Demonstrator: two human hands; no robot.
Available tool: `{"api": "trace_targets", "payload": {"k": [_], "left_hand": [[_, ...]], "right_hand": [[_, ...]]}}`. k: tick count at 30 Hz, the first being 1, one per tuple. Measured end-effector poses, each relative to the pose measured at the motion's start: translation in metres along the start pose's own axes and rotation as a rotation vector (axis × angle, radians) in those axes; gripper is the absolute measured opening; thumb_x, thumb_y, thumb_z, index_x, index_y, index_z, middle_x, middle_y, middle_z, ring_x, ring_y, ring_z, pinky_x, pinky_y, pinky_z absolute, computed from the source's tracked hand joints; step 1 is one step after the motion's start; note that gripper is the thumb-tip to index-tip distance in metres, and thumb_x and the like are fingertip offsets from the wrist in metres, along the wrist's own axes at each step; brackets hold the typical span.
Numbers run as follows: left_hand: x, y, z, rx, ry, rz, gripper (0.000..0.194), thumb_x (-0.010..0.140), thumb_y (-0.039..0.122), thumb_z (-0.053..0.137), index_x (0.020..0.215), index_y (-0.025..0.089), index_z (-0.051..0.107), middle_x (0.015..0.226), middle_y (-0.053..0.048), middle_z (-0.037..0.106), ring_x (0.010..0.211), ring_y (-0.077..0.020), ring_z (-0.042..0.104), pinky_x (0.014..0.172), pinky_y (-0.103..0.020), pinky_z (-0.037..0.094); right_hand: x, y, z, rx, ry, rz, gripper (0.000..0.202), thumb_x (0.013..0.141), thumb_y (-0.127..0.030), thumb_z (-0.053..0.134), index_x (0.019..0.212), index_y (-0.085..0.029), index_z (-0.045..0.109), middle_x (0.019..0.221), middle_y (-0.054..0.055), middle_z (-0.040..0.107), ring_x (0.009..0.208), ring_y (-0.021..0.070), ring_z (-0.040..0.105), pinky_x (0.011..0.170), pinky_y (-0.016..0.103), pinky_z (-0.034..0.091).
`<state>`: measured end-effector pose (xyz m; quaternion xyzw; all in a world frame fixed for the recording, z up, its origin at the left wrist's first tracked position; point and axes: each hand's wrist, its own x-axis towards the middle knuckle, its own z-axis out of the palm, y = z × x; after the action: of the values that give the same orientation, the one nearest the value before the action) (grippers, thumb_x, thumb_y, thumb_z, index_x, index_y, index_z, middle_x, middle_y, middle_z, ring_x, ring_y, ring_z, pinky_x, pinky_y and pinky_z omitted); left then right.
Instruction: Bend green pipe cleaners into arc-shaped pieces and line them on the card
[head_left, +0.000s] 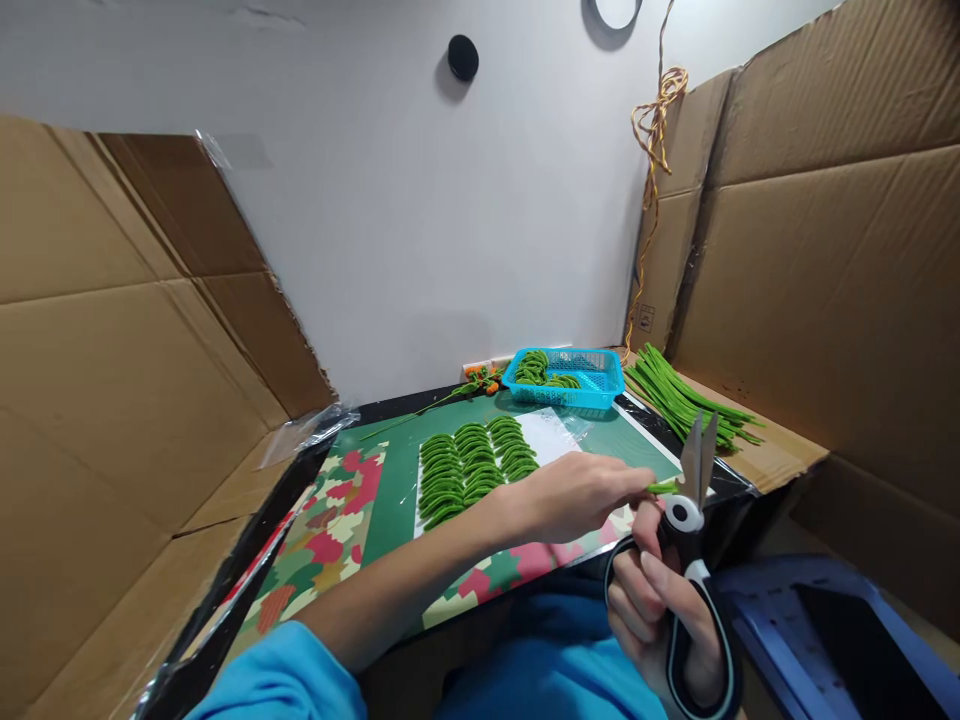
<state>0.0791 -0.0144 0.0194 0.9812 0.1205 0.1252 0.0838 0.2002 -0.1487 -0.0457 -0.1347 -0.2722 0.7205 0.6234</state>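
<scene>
My left hand (592, 495) reaches across the table with its fingers pinched on a short green pipe cleaner (663, 488). One end of it pokes out beside the scissor blades. My right hand (652, 600) is wrapped round the handles of black-and-white scissors (694, 500), whose blades point up and stand slightly apart. Behind my left forearm, curved green pieces (471, 460) lie in three columns on a white sheet (546, 432); the forearm and hand hide part of the sheet. Straight green pipe cleaners (675, 395) lie in a bundle beyond the scissors.
A blue basket (600, 396) with curved green pieces stands at the back. Orange flowers (484, 380) on a green stem lie beside it. Cardboard walls (832, 260) enclose both sides. A blue-purple plastic object (795, 610) sits low at right. Cord (651, 200) hangs at the back.
</scene>
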Motion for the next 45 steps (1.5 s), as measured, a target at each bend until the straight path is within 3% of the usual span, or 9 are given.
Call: {"api": "trace_targets", "payload": {"k": [6,13,16,18,22,29,36,40,45], "left_hand": [[-0.003,-0.003,-0.017,-0.2,0.016,-0.085,0.015,0.107,0.015,0.049,0.096,0.018,0.059,0.088,-0.003,0.067,0.075,-0.0135,0.059,0.067,-0.025,0.04],[0.001,-0.002,-0.026,-0.942,0.153,-0.279,0.044,0.109,0.053,0.047,0.091,0.015,0.061,0.063,0.004,0.046,0.058,-0.0106,0.041,0.057,-0.025,0.034],[0.004,-0.008,-0.021,-1.183,0.175,-0.331,0.048,0.104,0.06,0.053,0.092,0.014,0.061,0.059,0.005,0.045,0.052,-0.0095,0.036,0.051,-0.023,0.027],[0.005,-0.013,-0.018,-1.267,0.194,-0.368,0.047,0.103,0.06,0.055,0.098,0.014,0.061,0.06,0.005,0.048,0.05,-0.0086,0.035,0.049,-0.022,0.024],[0.005,-0.02,-0.016,-1.329,0.303,-0.471,0.04,0.102,0.054,0.057,0.116,0.016,0.059,0.061,0.006,0.05,0.047,-0.007,0.031,0.048,-0.019,0.023],[0.007,-0.025,-0.012,-1.432,0.485,-0.559,0.028,0.102,0.043,0.056,0.115,0.018,0.056,0.066,0.003,0.057,0.045,-0.0074,0.04,0.045,-0.017,0.028],[0.005,-0.039,-0.008,-1.48,0.683,-0.671,0.022,0.106,0.03,0.055,0.116,0.011,0.062,0.079,-0.005,0.069,0.05,-0.0097,0.057,0.048,-0.02,0.043],[0.007,-0.043,-0.002,-1.394,0.718,-0.75,0.025,0.111,0.026,0.046,0.116,0.01,0.064,0.098,-0.015,0.078,0.069,-0.0162,0.074,0.07,-0.029,0.059],[0.008,-0.048,0.011,-1.334,0.776,-0.802,0.03,0.113,0.024,0.041,0.114,0.011,0.069,0.123,-0.019,0.077,0.1,-0.0194,0.078,0.098,-0.036,0.057]], "right_hand": [[-0.001,0.0,-0.005,-0.012,-0.04,-0.042,0.047,0.095,-0.049,0.076,0.087,-0.028,0.034,0.06,-0.013,0.022,0.048,0.0071,0.012,0.045,0.015,0.022],[0.007,0.008,-0.013,-0.132,-0.029,-0.136,0.043,0.098,-0.051,0.072,0.087,-0.027,0.037,0.06,-0.013,0.025,0.047,0.0055,0.018,0.046,0.014,0.028],[0.013,0.002,-0.016,-0.387,0.092,-0.193,0.034,0.097,-0.05,0.073,0.112,-0.031,0.05,0.062,-0.012,0.036,0.045,0.0058,0.033,0.046,0.016,0.036],[0.017,-0.005,-0.022,-0.571,0.146,-0.195,0.054,0.097,-0.051,0.074,0.138,-0.033,0.044,0.068,-0.011,0.046,0.048,0.0088,0.049,0.05,0.021,0.048],[0.021,-0.015,-0.035,-0.796,0.155,-0.182,0.071,0.098,-0.054,0.071,0.155,-0.032,0.034,0.08,-0.006,0.059,0.071,0.0157,0.068,0.079,0.03,0.059],[0.02,-0.026,-0.056,-1.034,0.049,-0.018,0.079,0.1,-0.053,0.067,0.162,-0.033,0.022,0.11,0.004,0.071,0.102,0.0216,0.071,0.094,0.033,0.056],[0.013,-0.025,-0.073,-1.138,-0.149,0.096,0.078,0.094,-0.03,0.066,0.163,-0.03,0.03,0.113,0.005,0.067,0.094,0.0185,0.068,0.09,0.032,0.06],[0.008,-0.027,-0.069,-1.102,-0.148,0.029,0.071,0.094,-0.031,0.066,0.161,-0.031,0.042,0.11,0.006,0.072,0.09,0.0198,0.069,0.083,0.033,0.062],[0.01,-0.045,-0.066,-1.231,-0.121,0.033,0.066,0.103,-0.04,0.059,0.166,-0.028,0.043,0.108,0.004,0.078,0.083,0.0185,0.074,0.082,0.03,0.062]]}}
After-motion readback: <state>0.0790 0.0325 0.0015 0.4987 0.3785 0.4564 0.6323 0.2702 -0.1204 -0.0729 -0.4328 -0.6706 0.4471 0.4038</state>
